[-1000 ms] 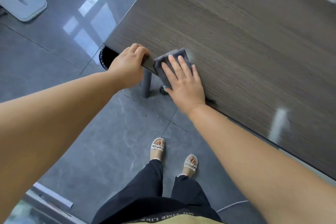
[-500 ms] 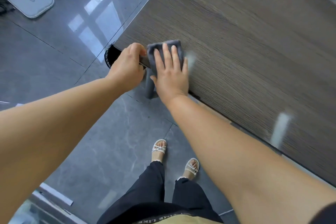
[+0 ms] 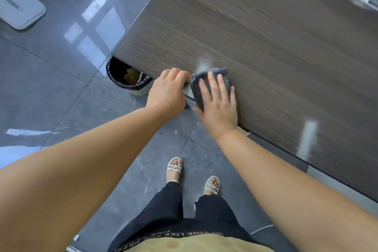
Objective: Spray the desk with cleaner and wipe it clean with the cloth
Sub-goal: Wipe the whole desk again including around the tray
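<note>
At the desk point(image 3: 255, 37) edge, gripped by the left hand point(image 3: 167, 92), the cloth point(image 3: 223, 73) was pressed under the flat right hand point(image 3: 219, 102); the waistband point(image 3: 184, 235) was lettered "TIME LIKE".

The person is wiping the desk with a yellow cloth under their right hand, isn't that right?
Not quite. The cloth is dark grey, not yellow; the head view shows it. The rest is right: the right hand presses it flat on the desk.
</note>
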The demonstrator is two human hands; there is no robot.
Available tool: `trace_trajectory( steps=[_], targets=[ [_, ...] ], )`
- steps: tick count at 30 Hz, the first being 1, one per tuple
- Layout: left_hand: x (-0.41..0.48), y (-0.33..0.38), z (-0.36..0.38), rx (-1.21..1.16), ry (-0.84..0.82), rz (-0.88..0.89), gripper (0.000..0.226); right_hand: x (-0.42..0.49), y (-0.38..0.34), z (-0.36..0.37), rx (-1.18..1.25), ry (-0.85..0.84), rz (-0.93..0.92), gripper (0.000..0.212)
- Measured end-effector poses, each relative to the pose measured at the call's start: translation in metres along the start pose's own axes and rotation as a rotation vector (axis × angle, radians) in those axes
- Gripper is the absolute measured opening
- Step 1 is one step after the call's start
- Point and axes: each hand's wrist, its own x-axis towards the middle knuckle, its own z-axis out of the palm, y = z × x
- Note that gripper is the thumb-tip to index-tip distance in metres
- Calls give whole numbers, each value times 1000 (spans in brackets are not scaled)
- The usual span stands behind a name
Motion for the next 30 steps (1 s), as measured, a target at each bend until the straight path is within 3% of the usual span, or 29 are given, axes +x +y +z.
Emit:
trace_trajectory(
  steps=[6, 13, 17, 24, 30],
  targets=[
    [-5, 36, 10, -60, 76, -134, 41, -5, 15, -3, 36, -8, -83, 81],
    [-23, 114, 50, -83, 6, -45, 42, -77, 105, -4, 24, 42, -93, 82],
    [-34, 168, 76, -66, -25, 20, 39, -122, 160, -11, 10, 4, -79, 63],
    [-50, 270, 138, -7, -74, 165, 28, -209, 264, -19, -21, -5, -67, 63],
    [-61, 358, 182, -8, -136, 291, 36, -277, 346, -24, -48, -36, -42, 74]
  ],
)
